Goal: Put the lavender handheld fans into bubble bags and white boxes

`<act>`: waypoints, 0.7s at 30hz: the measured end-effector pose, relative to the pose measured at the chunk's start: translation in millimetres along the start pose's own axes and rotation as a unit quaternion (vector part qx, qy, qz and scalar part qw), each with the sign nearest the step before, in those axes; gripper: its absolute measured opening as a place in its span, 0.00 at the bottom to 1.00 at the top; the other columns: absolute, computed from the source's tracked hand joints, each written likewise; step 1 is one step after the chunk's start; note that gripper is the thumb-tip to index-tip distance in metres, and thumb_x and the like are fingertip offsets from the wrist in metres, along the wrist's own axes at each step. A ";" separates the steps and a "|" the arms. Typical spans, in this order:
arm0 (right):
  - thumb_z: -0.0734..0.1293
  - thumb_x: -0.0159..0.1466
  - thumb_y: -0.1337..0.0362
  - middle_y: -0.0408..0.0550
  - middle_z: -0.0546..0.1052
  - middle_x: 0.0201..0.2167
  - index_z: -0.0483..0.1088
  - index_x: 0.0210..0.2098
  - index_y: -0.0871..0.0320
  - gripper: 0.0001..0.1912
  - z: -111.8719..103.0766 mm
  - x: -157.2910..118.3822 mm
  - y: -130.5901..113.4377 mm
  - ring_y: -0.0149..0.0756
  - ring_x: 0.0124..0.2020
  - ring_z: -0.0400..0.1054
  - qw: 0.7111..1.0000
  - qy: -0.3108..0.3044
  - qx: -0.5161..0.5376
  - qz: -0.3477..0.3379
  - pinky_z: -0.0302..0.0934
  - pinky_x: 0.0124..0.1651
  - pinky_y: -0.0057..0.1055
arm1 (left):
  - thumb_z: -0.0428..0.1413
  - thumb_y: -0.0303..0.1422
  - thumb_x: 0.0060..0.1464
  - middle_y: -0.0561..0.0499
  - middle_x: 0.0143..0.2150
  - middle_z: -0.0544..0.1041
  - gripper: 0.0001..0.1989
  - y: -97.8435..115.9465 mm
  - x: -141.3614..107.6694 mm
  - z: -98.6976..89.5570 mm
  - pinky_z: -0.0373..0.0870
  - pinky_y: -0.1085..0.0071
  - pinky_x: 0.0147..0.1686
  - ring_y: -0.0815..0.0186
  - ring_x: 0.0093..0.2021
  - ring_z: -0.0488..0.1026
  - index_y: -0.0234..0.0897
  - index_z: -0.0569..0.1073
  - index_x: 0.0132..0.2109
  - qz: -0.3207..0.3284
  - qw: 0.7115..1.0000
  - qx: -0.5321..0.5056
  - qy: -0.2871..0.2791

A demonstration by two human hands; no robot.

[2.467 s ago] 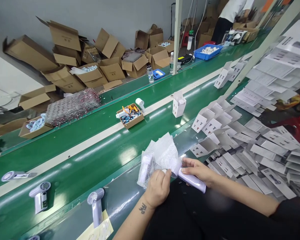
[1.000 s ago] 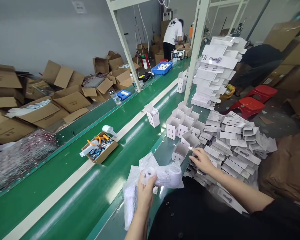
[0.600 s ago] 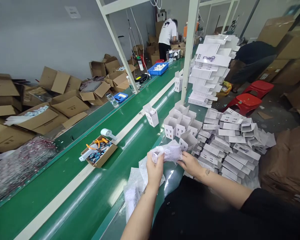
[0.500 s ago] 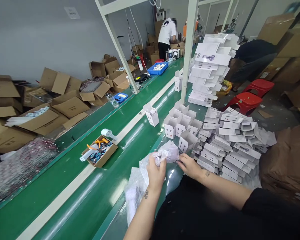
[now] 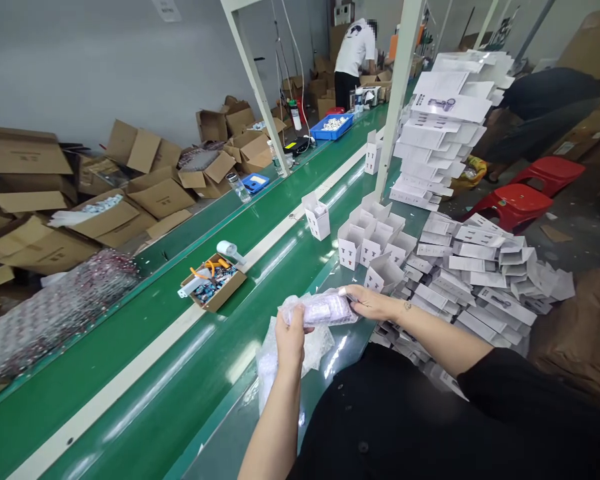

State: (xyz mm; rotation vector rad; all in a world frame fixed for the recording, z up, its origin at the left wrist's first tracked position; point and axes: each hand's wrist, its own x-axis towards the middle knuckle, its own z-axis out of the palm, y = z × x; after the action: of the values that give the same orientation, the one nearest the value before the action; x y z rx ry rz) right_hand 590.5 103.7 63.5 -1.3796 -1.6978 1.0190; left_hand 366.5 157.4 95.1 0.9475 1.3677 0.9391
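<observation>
1. The left hand (image 5: 291, 335) holds the left end of a wrapped purple thing (image 5: 327, 309), its thumb on top; the right hand (image 5: 373, 305) pinches the right end, its fingers bent in narrow.
2. The wrapped purple thing is up in the air above the near edge of the bench (image 5: 225, 433); it lies sideways between the hands, and pale purple shows through the bubbly wrap.
3. Loose bubble wrap (image 5: 320, 345) lies on the near edge, just under the held thing; another pale purple bundle (image 5: 267, 367) lies beside it, partly hidden by the left arm.
4. White boxes (image 5: 375, 237) with their tops up stand in a bunch along the near edge, past the right hand; a big heap of white boxes (image 5: 480, 267) lies to the right of them.
5. One white box (image 5: 319, 223) stands alone nearer the middle of the bench; a brown box (image 5: 229, 291) full of small blue bits sits farther left, with a white fan (image 5: 229, 251) by its far corner.
6. A blue tray (image 5: 325, 135) sits at the far edge, near a person in a white shirt (image 5: 353, 57).
</observation>
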 end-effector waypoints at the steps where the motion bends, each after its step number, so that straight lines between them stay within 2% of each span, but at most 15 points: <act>1: 0.59 0.56 0.72 0.47 0.69 0.52 0.63 0.53 0.54 0.25 0.5 2.0 -1.4 0.39 0.55 0.60 1.000 -0.014 -0.016 -0.012 0.50 0.61 0.43 | 0.60 0.42 0.42 0.51 0.33 0.72 0.20 -0.3 -2.8 -3.8 0.70 0.74 0.23 0.68 0.29 0.71 0.34 0.69 0.40 0.015 1.000 0.017 0.014; 4: 0.57 0.57 0.74 0.47 0.69 0.52 0.64 0.53 0.54 0.25 -1.4 6.5 -6.4 0.39 0.55 0.61 0.996 -0.038 -0.070 -0.041 0.51 0.60 0.41 | 0.57 0.42 0.47 0.51 0.31 0.73 0.17 -4.0 -14.9 -9.4 0.70 0.70 0.28 0.65 0.30 0.72 0.35 0.69 0.40 0.111 0.983 0.142 0.044; 6: 0.55 0.58 0.74 0.48 0.68 0.51 0.63 0.53 0.54 0.25 -3.6 8.3 -9.6 0.38 0.54 0.61 0.995 -0.034 -0.092 -0.037 0.51 0.60 0.41 | 0.54 0.41 0.50 0.49 0.32 0.75 0.15 -8.2 -21.5 -6.7 0.70 0.67 0.33 0.62 0.33 0.73 0.36 0.68 0.43 0.196 0.947 0.250 0.046; 9: 0.58 0.59 0.70 0.51 0.67 0.52 0.62 0.53 0.56 0.22 -3.2 6.3 -9.8 0.40 0.54 0.60 0.993 -0.029 -0.108 -0.029 0.52 0.59 0.41 | 0.52 0.36 0.52 0.43 0.39 0.75 0.15 -11.3 -22.1 8.4 0.68 0.64 0.39 0.57 0.40 0.74 0.36 0.67 0.47 0.289 0.883 0.370 0.010; 11: 0.65 0.57 0.64 0.54 0.64 0.53 0.60 0.54 0.58 0.25 1.0 0.9 -4.1 0.44 0.55 0.59 0.994 -0.025 -0.101 -0.016 0.53 0.58 0.42 | 0.50 0.35 0.54 0.41 0.40 0.75 0.14 -9.5 -17.1 24.5 0.67 0.64 0.39 0.56 0.40 0.74 0.35 0.66 0.48 0.305 0.852 0.425 -0.021; 13: 0.71 0.50 0.60 0.56 0.63 0.53 0.58 0.54 0.59 0.35 7.9 -6.3 6.6 0.47 0.54 0.59 0.996 -0.019 -0.082 0.012 0.55 0.57 0.44 | 0.47 0.35 0.57 0.42 0.37 0.74 0.13 -6.9 -12.2 42.9 0.67 0.65 0.36 0.57 0.37 0.74 0.34 0.65 0.47 0.290 0.835 0.466 -0.033; 14: 0.73 0.47 0.60 0.56 0.63 0.52 0.57 0.54 0.59 0.38 11.8 -10.0 12.9 0.48 0.53 0.60 0.997 -0.011 -0.071 0.028 0.55 0.56 0.44 | 0.46 0.36 0.58 0.42 0.36 0.74 0.13 -6.4 -11.1 51.9 0.67 0.66 0.34 0.58 0.35 0.74 0.33 0.65 0.47 0.281 0.827 0.486 -0.041; 16: 0.73 0.45 0.62 0.56 0.65 0.50 0.58 0.53 0.59 0.38 19.0 -16.3 24.9 0.48 0.52 0.61 0.998 0.016 -0.049 0.046 0.55 0.56 0.45 | 0.47 0.35 0.58 0.43 0.36 0.73 0.12 -7.9 -13.4 67.3 0.66 0.68 0.32 0.60 0.33 0.73 0.32 0.65 0.46 0.284 0.794 0.533 -0.075; 18: 0.71 0.47 0.65 0.55 0.66 0.51 0.61 0.52 0.58 0.33 22.8 -21.1 33.0 0.48 0.54 0.60 0.997 0.049 -0.030 0.042 0.54 0.58 0.45 | 0.50 0.34 0.57 0.42 0.38 0.72 0.13 -11.7 -20.8 76.2 0.66 0.67 0.34 0.60 0.35 0.72 0.32 0.67 0.46 0.332 0.746 0.565 -0.115; 21: 0.70 0.49 0.66 0.53 0.67 0.51 0.65 0.49 0.56 0.27 20.5 -24.2 34.5 0.49 0.56 0.58 0.998 0.061 -0.010 0.033 0.54 0.58 0.44 | 0.52 0.39 0.56 0.40 0.44 0.70 0.20 -16.8 -33.9 73.7 0.65 0.59 0.41 0.54 0.44 0.68 0.33 0.65 0.53 0.444 0.692 0.551 -0.146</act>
State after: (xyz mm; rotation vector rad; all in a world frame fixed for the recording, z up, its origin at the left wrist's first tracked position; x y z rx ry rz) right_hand 591.1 81.1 22.4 -1.4876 -1.5863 0.9362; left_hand 440.2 119.9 90.4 2.7338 1.0797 0.4565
